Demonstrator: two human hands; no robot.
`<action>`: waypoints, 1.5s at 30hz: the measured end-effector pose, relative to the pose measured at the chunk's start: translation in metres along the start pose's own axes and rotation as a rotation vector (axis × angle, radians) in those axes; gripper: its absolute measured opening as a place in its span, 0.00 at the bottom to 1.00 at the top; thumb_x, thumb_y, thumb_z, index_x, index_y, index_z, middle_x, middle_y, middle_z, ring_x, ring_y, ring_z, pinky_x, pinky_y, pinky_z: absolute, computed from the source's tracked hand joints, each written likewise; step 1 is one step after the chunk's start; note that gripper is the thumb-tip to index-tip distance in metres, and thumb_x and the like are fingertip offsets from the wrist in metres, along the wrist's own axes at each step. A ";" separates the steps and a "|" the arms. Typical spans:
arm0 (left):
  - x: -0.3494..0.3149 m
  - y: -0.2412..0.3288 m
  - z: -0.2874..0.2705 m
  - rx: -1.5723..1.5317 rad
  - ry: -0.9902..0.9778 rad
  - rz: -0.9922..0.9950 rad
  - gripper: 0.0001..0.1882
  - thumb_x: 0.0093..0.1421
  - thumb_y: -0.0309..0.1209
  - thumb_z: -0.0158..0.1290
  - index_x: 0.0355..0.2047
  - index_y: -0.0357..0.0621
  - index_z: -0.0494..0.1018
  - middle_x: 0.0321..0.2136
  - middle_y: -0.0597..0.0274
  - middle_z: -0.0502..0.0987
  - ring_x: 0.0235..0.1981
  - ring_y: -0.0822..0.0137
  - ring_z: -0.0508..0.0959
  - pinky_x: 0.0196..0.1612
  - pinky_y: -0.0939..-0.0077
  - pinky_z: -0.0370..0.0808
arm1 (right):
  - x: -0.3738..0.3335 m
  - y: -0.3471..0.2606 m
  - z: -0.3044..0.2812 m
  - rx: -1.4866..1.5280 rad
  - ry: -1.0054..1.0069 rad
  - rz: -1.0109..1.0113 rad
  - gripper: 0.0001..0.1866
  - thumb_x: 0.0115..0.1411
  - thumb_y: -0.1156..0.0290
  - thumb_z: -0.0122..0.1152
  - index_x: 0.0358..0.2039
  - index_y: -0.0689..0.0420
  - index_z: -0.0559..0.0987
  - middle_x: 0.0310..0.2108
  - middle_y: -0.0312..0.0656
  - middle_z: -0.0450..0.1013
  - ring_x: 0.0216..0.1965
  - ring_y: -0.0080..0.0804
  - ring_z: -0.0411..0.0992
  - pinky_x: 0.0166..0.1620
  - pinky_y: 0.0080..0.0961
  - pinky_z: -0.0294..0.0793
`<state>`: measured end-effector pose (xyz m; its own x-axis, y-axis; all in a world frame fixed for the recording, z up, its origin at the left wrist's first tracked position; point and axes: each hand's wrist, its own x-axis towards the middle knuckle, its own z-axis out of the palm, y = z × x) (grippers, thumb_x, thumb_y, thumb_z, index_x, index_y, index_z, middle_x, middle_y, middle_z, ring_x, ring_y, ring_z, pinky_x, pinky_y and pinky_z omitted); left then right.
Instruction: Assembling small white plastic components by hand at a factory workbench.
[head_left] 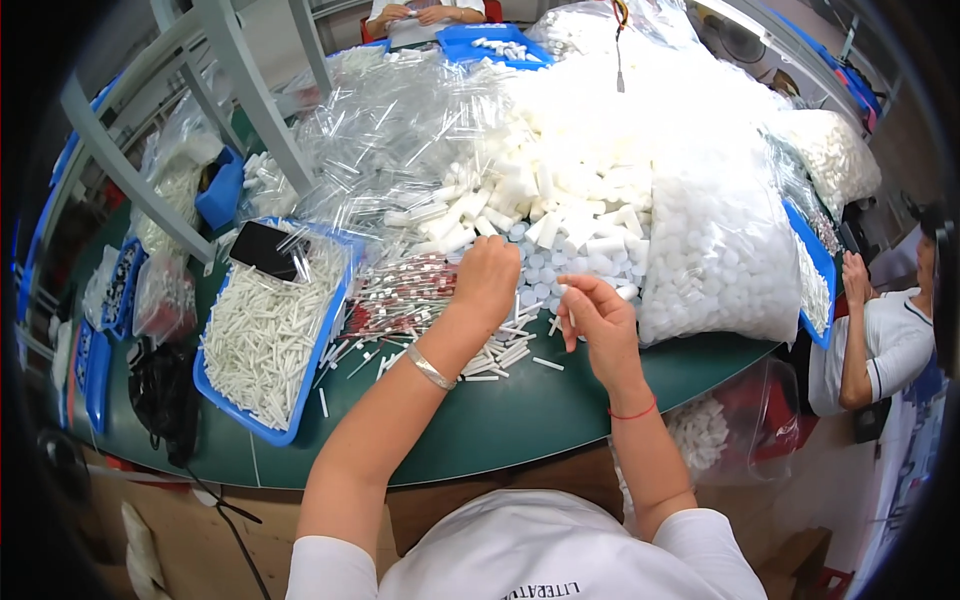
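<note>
The right hand (pixel 600 318), right of the frame's centre, has its thumb and forefinger brought together on a small whitish piece (pixel 563 289) at their tips, on the side facing the left hand (pixel 488 282). The left hand is nearer the centre, slightly higher, with its back to the camera and its fingers curled; whether it grasps anything cannot be determined. The two hands are near each other but apart, and a pile of pale translucent round plastic caps (pixel 540 273) lies between and just above them. The bundle of thin red-and-white sticks (pixel 400 295) lies directly left of the left hand, long axes running mostly across the frame. Loose slender white tubes (pixel 512 352) lie below the left hand on the green tabletop (pixel 510 420), at mixed angles. Thick white cylinders (pixel 545 228) are heaped above both hands. Not verifiable: the left fingertips, concealed by the hand itself; the long axis of the whitish piece, mostly covered by the fingers; the upper-middle part of the heap, lost to glare.
</note>
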<state>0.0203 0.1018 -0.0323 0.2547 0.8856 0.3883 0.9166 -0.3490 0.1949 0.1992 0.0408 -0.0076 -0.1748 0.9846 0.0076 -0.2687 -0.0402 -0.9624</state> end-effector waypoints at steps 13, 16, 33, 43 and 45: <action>-0.056 0.017 -0.065 -1.703 -0.227 -0.536 0.18 0.66 0.29 0.49 0.55 0.33 0.69 0.40 0.60 0.77 0.38 0.74 0.78 0.46 0.81 0.77 | -0.011 0.004 0.007 -0.250 0.024 -0.161 0.06 0.60 0.72 0.62 0.35 0.61 0.82 0.24 0.26 0.70 0.23 0.10 0.62 0.24 0.11 0.59; -0.070 0.015 -0.066 -1.817 -0.199 -0.549 0.19 0.67 0.29 0.48 0.56 0.34 0.67 0.40 0.60 0.76 0.39 0.73 0.78 0.47 0.80 0.77 | -0.015 0.000 0.011 -0.311 0.014 -0.137 0.08 0.62 0.71 0.60 0.37 0.62 0.81 0.20 0.26 0.68 0.21 0.11 0.60 0.25 0.10 0.59; -0.090 0.019 -0.065 -1.689 -0.112 -0.551 0.18 0.64 0.29 0.52 0.53 0.34 0.70 0.39 0.62 0.77 0.37 0.74 0.77 0.45 0.79 0.76 | -0.033 -0.017 0.014 -0.616 -0.027 -0.313 0.05 0.56 0.76 0.64 0.33 0.62 0.82 0.25 0.30 0.69 0.24 0.13 0.63 0.26 0.14 0.60; -0.096 0.013 -0.062 -1.628 -0.251 -0.512 0.17 0.63 0.29 0.53 0.51 0.34 0.72 0.37 0.61 0.78 0.35 0.74 0.77 0.42 0.79 0.77 | -0.033 -0.024 0.014 -0.785 -0.095 -0.340 0.05 0.54 0.77 0.64 0.33 0.61 0.82 0.26 0.36 0.71 0.23 0.16 0.65 0.27 0.15 0.65; -0.097 0.016 -0.064 -1.695 -0.286 -0.550 0.16 0.63 0.30 0.54 0.48 0.33 0.74 0.35 0.61 0.78 0.33 0.74 0.78 0.40 0.80 0.78 | -0.032 -0.024 0.016 -0.787 -0.119 -0.338 0.05 0.54 0.77 0.64 0.32 0.61 0.82 0.26 0.37 0.72 0.23 0.18 0.67 0.27 0.15 0.67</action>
<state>-0.0098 -0.0090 -0.0089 0.2699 0.9517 -0.1462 -0.3250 0.2329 0.9166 0.1956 0.0076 0.0195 -0.3135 0.8963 0.3135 0.4020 0.4244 -0.8113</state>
